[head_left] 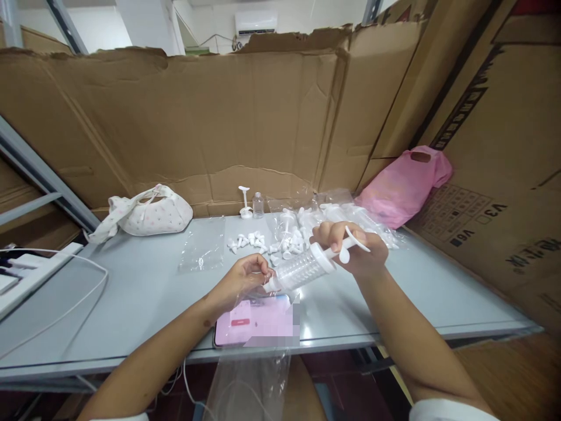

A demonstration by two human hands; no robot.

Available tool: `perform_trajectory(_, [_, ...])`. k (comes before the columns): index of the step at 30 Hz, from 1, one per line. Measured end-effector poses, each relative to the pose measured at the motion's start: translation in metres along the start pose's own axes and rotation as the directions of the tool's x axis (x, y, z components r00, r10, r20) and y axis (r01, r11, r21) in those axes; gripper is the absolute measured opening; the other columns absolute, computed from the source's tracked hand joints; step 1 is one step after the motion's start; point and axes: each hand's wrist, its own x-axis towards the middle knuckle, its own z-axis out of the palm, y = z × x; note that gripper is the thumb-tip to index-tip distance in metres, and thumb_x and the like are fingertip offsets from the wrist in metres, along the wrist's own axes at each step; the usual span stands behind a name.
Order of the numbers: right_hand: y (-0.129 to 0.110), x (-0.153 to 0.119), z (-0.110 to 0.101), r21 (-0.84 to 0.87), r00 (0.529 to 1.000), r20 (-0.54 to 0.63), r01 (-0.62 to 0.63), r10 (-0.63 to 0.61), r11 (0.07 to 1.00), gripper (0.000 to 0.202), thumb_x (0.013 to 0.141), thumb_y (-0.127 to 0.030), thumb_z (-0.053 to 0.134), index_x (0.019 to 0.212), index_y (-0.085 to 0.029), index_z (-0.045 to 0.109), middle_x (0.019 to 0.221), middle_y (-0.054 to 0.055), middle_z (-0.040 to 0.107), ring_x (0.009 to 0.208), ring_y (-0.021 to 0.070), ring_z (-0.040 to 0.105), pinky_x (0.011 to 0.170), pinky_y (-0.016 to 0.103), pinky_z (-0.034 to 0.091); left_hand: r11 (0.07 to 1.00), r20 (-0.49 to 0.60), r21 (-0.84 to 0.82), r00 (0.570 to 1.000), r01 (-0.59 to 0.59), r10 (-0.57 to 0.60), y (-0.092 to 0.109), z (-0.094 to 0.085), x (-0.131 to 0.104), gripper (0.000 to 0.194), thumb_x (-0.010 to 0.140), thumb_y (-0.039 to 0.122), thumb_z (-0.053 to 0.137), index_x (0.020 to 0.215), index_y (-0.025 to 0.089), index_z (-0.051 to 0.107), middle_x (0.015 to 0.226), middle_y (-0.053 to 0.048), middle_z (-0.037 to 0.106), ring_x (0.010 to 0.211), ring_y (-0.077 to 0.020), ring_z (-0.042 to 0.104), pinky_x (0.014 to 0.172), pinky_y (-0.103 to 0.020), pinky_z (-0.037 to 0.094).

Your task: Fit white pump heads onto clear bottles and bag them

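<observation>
My right hand (350, 248) is closed around the plunger end of a clear, ribbed plastic syringe (302, 270) with a white collar. Its white curved handle (356, 238) sticks out past my fingers. The syringe is tilted, its narrow white tip low on the left, beside my left hand (249, 278). The fingers of that hand pinch the mouth of a clear plastic bag (249, 380), which hangs over the table edge. Whether they also touch the syringe tip I cannot tell. Under the bag lies a phone (228, 330) with a pink screen.
Small white plastic parts (249, 241) and bagged white pieces (328, 219) lie behind my hands. A white plunger (245, 204) and clear bottle (258, 206) stand by the cardboard wall (197, 117). Around are a flat bag (201, 245), patterned pouch (155, 213), pink bag (403, 187) and power strip (39, 278).
</observation>
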Motion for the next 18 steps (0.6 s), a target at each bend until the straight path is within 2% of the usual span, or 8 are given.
perform_trajectory(2, [0.003, 0.001, 0.001, 0.043, 0.997, -0.027, -0.075, 0.076, 0.996, 0.033, 0.078, -0.047, 0.053, 0.061, -0.021, 0.064, 0.052, 0.000, 0.041, 0.050, 0.0153, 0.038, 0.052, 0.030, 0.033, 0.999, 0.005, 0.028, 1.000, -0.018, 0.018, 0.002, 0.002, -0.001, 0.024, 0.071, 0.024, 0.072, 0.074, 0.016, 0.050, 0.074, 0.002, 0.055, 0.058, -0.0058, 0.051, 0.052, -0.016, 0.041])
perform_trajectory(4, [0.008, 0.002, 0.001, 0.097, 0.972, -0.062, -0.220, 0.226, 0.971, 0.033, 0.076, -0.048, 0.055, 0.062, -0.019, 0.064, 0.054, 0.000, 0.044, 0.051, 0.0147, 0.040, 0.051, 0.029, 0.033, 0.997, 0.008, 0.056, 0.999, -0.044, 0.043, 0.005, 0.005, -0.002, 0.022, 0.070, 0.022, 0.071, 0.073, 0.016, 0.050, 0.072, 0.002, 0.056, 0.059, -0.0066, 0.050, 0.052, -0.017, 0.039])
perform_trajectory(7, [0.015, 0.003, 0.002, 0.189, 0.881, -0.036, -0.458, 0.472, 0.869, 0.033, 0.077, -0.047, 0.057, 0.069, -0.016, 0.065, 0.055, -0.001, 0.046, 0.050, 0.0113, 0.041, 0.050, 0.025, 0.034, 0.988, 0.023, 0.105, 0.993, -0.114, 0.113, 0.008, 0.010, -0.004, 0.020, 0.068, 0.021, 0.071, 0.071, 0.015, 0.051, 0.070, 0.001, 0.055, 0.061, -0.0083, 0.051, 0.056, -0.019, 0.040])
perform_trajectory(9, [0.019, 0.003, 0.003, 0.213, 0.837, 0.012, -0.536, 0.547, 0.817, 0.032, 0.080, -0.045, 0.058, 0.080, -0.014, 0.067, 0.056, -0.002, 0.048, 0.049, 0.0097, 0.043, 0.049, 0.023, 0.036, 0.981, 0.026, 0.132, 0.989, -0.146, 0.143, 0.009, 0.013, -0.004, 0.019, 0.068, 0.021, 0.070, 0.069, 0.015, 0.052, 0.069, 0.001, 0.054, 0.060, -0.0084, 0.049, 0.057, -0.020, 0.039])
perform_trajectory(13, [0.022, -0.001, 0.010, 0.098, 0.844, 0.080, -0.537, 0.531, 0.838, 0.032, 0.083, -0.044, 0.060, 0.093, -0.015, 0.066, 0.070, 0.001, 0.057, 0.056, 0.0092, 0.049, 0.053, 0.022, 0.039, 0.960, -0.004, 0.202, 0.980, -0.194, 0.199, 0.010, 0.014, -0.002, 0.018, 0.070, 0.022, 0.070, 0.068, 0.015, 0.053, 0.065, 0.002, 0.052, 0.059, -0.0088, 0.049, 0.058, -0.021, 0.039])
perform_trajectory(16, [0.019, -0.002, 0.018, -0.117, 0.864, 0.110, -0.480, 0.491, 0.870, 0.032, 0.085, -0.046, 0.059, 0.088, -0.014, 0.066, 0.077, 0.003, 0.058, 0.064, 0.0104, 0.050, 0.063, 0.025, 0.042, 0.947, -0.015, 0.222, 0.971, -0.231, 0.240, 0.012, 0.016, -0.002, 0.021, 0.071, 0.026, 0.071, 0.068, 0.015, 0.054, 0.068, 0.000, 0.055, 0.062, -0.0104, 0.053, 0.061, -0.022, 0.042])
perform_trajectory(18, [0.014, -0.003, 0.024, -0.240, 0.873, 0.141, -0.427, 0.467, 0.872, 0.033, 0.085, -0.047, 0.058, 0.083, -0.015, 0.065, 0.089, 0.006, 0.059, 0.080, 0.0146, 0.055, 0.075, 0.030, 0.044, 0.948, 0.005, 0.198, 0.967, -0.250, 0.254, 0.015, 0.017, -0.004, 0.024, 0.073, 0.030, 0.071, 0.068, 0.015, 0.053, 0.071, -0.002, 0.059, 0.066, -0.0123, 0.057, 0.063, -0.024, 0.045])
